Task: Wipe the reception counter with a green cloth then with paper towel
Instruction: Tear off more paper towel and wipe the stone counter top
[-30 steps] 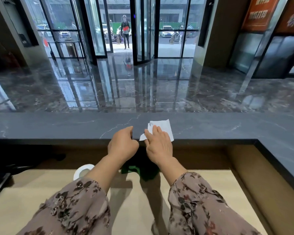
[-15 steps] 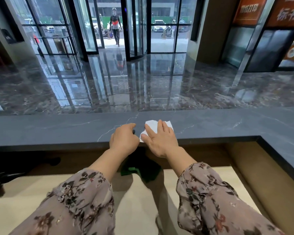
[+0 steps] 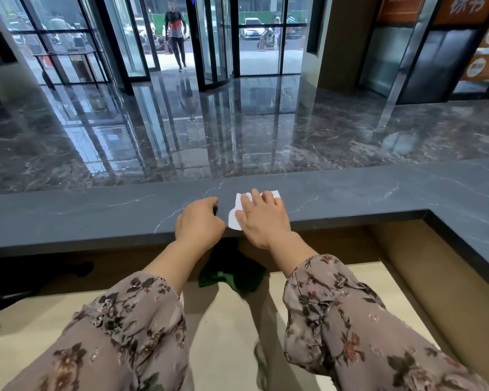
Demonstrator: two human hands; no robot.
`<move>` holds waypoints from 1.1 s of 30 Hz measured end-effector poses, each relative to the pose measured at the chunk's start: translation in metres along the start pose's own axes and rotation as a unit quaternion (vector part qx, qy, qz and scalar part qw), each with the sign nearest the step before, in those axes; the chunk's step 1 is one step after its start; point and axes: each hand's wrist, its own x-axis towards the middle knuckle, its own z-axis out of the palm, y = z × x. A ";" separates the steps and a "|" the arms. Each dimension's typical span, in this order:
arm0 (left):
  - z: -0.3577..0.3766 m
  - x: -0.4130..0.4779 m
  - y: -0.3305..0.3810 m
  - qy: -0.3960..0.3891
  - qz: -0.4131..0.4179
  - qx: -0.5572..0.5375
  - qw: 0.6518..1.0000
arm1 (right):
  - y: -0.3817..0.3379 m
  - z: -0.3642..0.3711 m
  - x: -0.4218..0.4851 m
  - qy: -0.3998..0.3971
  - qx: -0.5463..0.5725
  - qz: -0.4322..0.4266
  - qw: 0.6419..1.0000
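The dark grey reception counter (image 3: 96,215) runs across the view and turns toward me at the right. A white paper towel (image 3: 234,218) lies on it near the front edge. My right hand (image 3: 261,218) presses flat on the towel with straight fingers. My left hand (image 3: 199,224) rests on the counter edge just left of the towel, its fingers curled loosely and holding nothing. A green cloth (image 3: 232,273) lies crumpled on the lower beige desk (image 3: 229,334), below and between my wrists.
The counter's right wing (image 3: 469,210) runs toward me along the right side. Dark equipment (image 3: 0,294) sits at the left end of the lower desk. Beyond the counter lies a glossy marble lobby floor (image 3: 266,131), where a person (image 3: 176,32) walks in at the glass doors.
My right hand has slid forward over the paper towel, covering more of it. My left hand stays on the counter edge. The person at the doors has come nearer.
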 end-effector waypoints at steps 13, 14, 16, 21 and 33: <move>0.003 0.011 0.000 0.002 0.001 0.004 1.000 | 0.011 -0.003 -0.034 0.071 0.059 -0.068 0.993; 0.002 0.011 0.000 0.004 0.002 0.008 1.000 | 0.010 -0.005 -0.033 0.078 0.063 -0.059 0.993; 0.002 0.011 0.000 0.003 0.005 0.019 1.000 | 0.008 -0.007 -0.030 0.069 0.056 -0.035 0.995; 0.002 0.010 0.000 0.008 0.020 0.030 0.999 | 0.001 0.001 -0.030 0.044 0.069 0.050 0.995; 0.004 0.009 -0.007 -0.015 0.080 0.102 0.991 | -0.005 0.011 -0.025 0.088 0.074 -0.012 0.993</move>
